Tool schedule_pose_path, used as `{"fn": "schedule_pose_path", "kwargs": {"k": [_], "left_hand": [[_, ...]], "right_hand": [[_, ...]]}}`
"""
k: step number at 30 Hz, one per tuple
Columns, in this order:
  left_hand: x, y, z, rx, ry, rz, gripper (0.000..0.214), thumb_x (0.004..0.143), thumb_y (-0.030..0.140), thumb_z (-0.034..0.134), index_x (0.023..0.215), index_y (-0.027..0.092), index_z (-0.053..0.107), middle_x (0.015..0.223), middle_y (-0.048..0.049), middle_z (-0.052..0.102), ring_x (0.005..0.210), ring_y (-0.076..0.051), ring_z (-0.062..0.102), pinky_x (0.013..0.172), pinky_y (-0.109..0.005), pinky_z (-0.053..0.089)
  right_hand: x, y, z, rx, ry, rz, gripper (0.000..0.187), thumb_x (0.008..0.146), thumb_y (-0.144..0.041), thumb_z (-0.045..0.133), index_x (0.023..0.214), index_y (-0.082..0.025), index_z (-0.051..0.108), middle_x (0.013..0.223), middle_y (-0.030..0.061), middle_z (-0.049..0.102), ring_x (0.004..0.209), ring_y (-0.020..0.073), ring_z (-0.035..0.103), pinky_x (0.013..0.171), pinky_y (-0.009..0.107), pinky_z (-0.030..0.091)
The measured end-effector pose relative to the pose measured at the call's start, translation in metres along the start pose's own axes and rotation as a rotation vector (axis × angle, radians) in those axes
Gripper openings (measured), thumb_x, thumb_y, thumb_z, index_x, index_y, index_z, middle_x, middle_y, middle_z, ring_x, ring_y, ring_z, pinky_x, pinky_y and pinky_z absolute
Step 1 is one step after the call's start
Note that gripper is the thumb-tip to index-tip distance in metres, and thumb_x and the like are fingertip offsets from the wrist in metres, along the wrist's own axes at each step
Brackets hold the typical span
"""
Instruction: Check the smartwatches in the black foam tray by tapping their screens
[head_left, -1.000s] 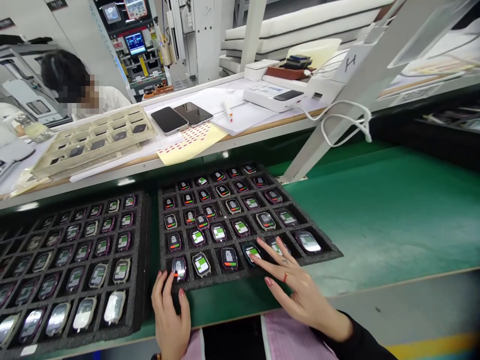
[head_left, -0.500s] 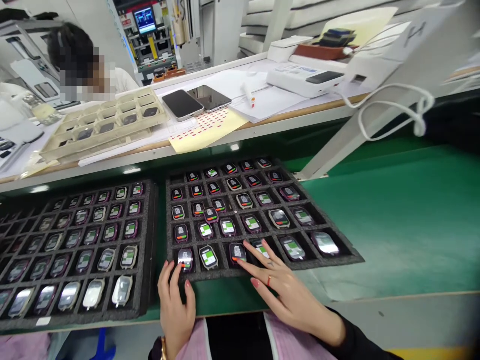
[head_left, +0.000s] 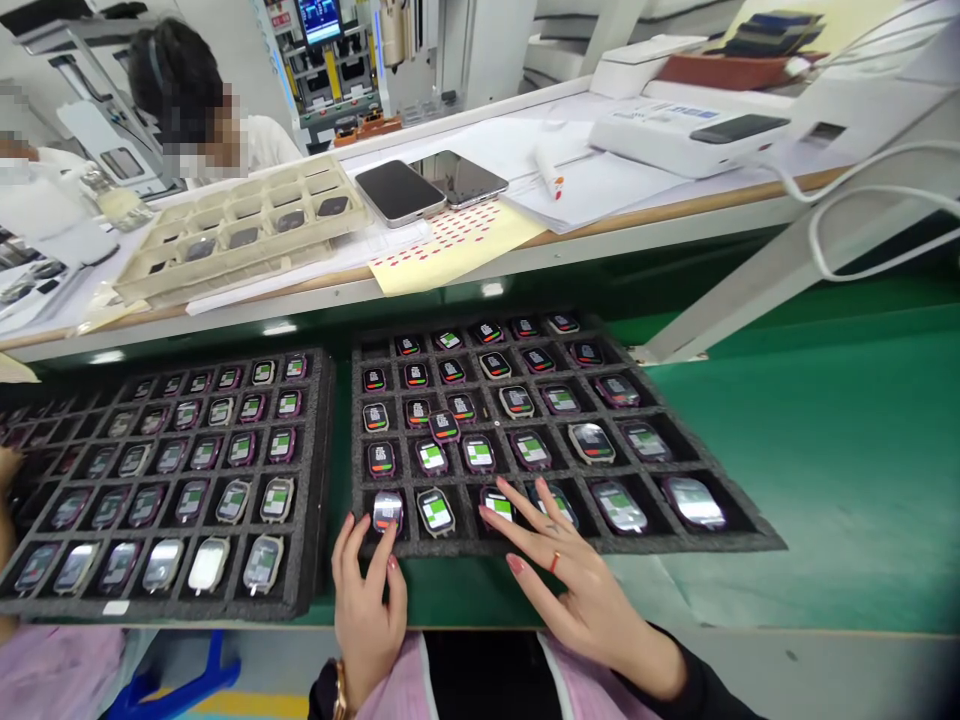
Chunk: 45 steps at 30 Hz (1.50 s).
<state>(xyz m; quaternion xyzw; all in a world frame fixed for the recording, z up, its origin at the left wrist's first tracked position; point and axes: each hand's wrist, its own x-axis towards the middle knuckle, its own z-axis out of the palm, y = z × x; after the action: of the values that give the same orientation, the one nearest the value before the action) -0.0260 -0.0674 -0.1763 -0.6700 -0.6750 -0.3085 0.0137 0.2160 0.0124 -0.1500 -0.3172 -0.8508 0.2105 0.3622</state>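
Note:
In front of me lies a dark foam tray (head_left: 731, 545) with smartwatch bodies without straps in its compartments, many screens lit. My left hand (head_left: 369, 590) is at the tray's near left corner, fingers apart, a fingertip at the lower edge of a smartwatch (head_left: 387, 510). My right hand (head_left: 577, 585) is spread over the front row. Its index fingertip is on or just over a smartwatch with a green and white screen (head_left: 498, 504); another finger partly covers the neighbouring smartwatch (head_left: 562, 510). One purple-rimmed smartwatch (head_left: 444, 427) rests across the dividers. Neither hand grasps anything.
A second foam tray (head_left: 304, 580) of smartwatches stands to the left. On the shelf behind are a cream plastic tray (head_left: 247, 265), two phones (head_left: 401, 192), a yellow sticker sheet (head_left: 457, 255) and a white device (head_left: 686, 135). Other people (head_left: 180, 90) sit beyond; someone's hand shows at the left edge.
The view has shifted, so the trays appear farther right. Under my right index finger, the smartwatch's screen has turned from dark with an orange bar to green and white. Both hands keep much the same pose.

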Motion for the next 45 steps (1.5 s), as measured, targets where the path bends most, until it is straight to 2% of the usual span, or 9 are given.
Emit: {"fn": "schedule_pose_path", "kwargs": {"k": [5,9,12,20,24,28,34,40,45], "left_hand": [[-0.001,0.002,0.0,-0.01,0.028,-0.03,0.052,0.089,0.012,0.05,0.138,0.029,0.045,0.141,-0.0101,0.039,0.135,-0.027,0.036,0.108,-0.043,0.038],[0.001,0.008,-0.001,-0.049,-0.016,-0.189,0.057,0.092,0.021,0.047,0.146,0.028,0.03,0.145,-0.012,0.033,0.135,-0.026,0.036,0.106,-0.043,0.041],[0.009,0.015,-0.003,-0.101,-0.047,-0.263,0.057,0.094,0.024,0.045,0.147,0.028,0.026,0.146,-0.0122,0.032,0.137,-0.026,0.033,0.108,-0.046,0.039],[0.069,0.021,-0.002,-0.117,-0.029,-0.261,0.054,0.096,0.031,0.042,0.146,0.022,0.026,0.147,-0.015,0.029,0.139,-0.026,0.029,0.114,-0.049,0.031],[0.1,0.016,0.001,-0.083,-0.127,-0.259,0.059,0.096,0.04,0.037,0.149,0.019,0.019,0.15,-0.0183,0.023,0.142,-0.031,0.023,0.113,-0.055,0.029],[0.118,0.011,0.008,-0.043,-0.272,-0.3,0.065,0.096,0.049,0.034,0.151,0.021,0.014,0.155,-0.0229,0.014,0.143,-0.038,0.021,0.109,-0.055,0.034],[0.128,0.007,0.013,0.019,-0.357,-0.351,0.058,0.095,0.053,0.029,0.148,0.03,0.026,0.157,-0.0205,0.006,0.138,-0.041,0.031,0.104,-0.052,0.039],[0.126,0.012,0.006,0.055,-0.364,-0.319,0.06,0.096,0.052,0.028,0.15,0.031,0.015,0.159,-0.0163,0.0,0.145,-0.037,0.013,0.112,-0.055,0.028],[0.133,0.027,0.012,0.149,-0.356,-0.143,0.056,0.096,0.05,0.031,0.148,0.031,0.025,0.158,-0.0142,0.012,0.145,-0.034,0.014,0.113,-0.057,0.025]], "right_hand": [[0.003,-0.002,0.001,0.012,0.035,-0.004,0.055,0.091,-0.009,0.045,0.145,-0.019,0.039,0.124,0.0113,0.062,0.136,0.0291,0.036,0.114,0.064,0.016],[0.011,-0.003,0.003,0.023,0.068,-0.03,0.055,0.092,-0.008,0.045,0.145,-0.018,0.039,0.122,0.0106,0.063,0.134,0.0294,0.038,0.114,0.064,0.016],[0.02,-0.004,0.005,0.03,0.101,-0.05,0.054,0.092,-0.006,0.045,0.144,-0.018,0.041,0.12,0.01,0.064,0.134,0.0294,0.039,0.114,0.064,0.017],[0.043,-0.011,0.013,0.053,0.165,-0.036,0.056,0.094,-0.006,0.043,0.147,-0.021,0.035,0.128,0.0087,0.06,0.132,0.027,0.042,0.115,0.062,0.02],[0.054,-0.007,0.012,-0.002,0.1,0.021,0.058,0.098,-0.011,0.042,0.152,-0.022,0.023,0.136,0.0096,0.053,0.135,0.0256,0.039,0.114,0.061,0.024],[0.066,0.003,0.002,-0.09,0.053,0.054,0.061,0.1,-0.017,0.039,0.154,-0.022,0.012,0.139,0.0096,0.049,0.137,0.0242,0.035,0.114,0.059,0.027],[0.077,0.018,-0.009,-0.191,0.037,0.105,0.06,0.102,-0.022,0.034,0.155,-0.023,0.006,0.143,0.0092,0.045,0.14,0.0246,0.028,0.114,0.056,0.03],[0.073,0.037,-0.018,-0.256,0.072,0.15,0.061,0.102,-0.022,0.034,0.155,-0.02,0.003,0.136,0.0111,0.053,0.137,0.0256,0.034,0.114,0.058,0.029],[0.079,0.053,-0.025,-0.385,-0.056,0.131,0.068,0.095,-0.01,0.03,0.153,-0.011,-0.004,0.137,0.0195,0.049,0.133,0.0266,0.041,0.112,0.059,0.033]]}}
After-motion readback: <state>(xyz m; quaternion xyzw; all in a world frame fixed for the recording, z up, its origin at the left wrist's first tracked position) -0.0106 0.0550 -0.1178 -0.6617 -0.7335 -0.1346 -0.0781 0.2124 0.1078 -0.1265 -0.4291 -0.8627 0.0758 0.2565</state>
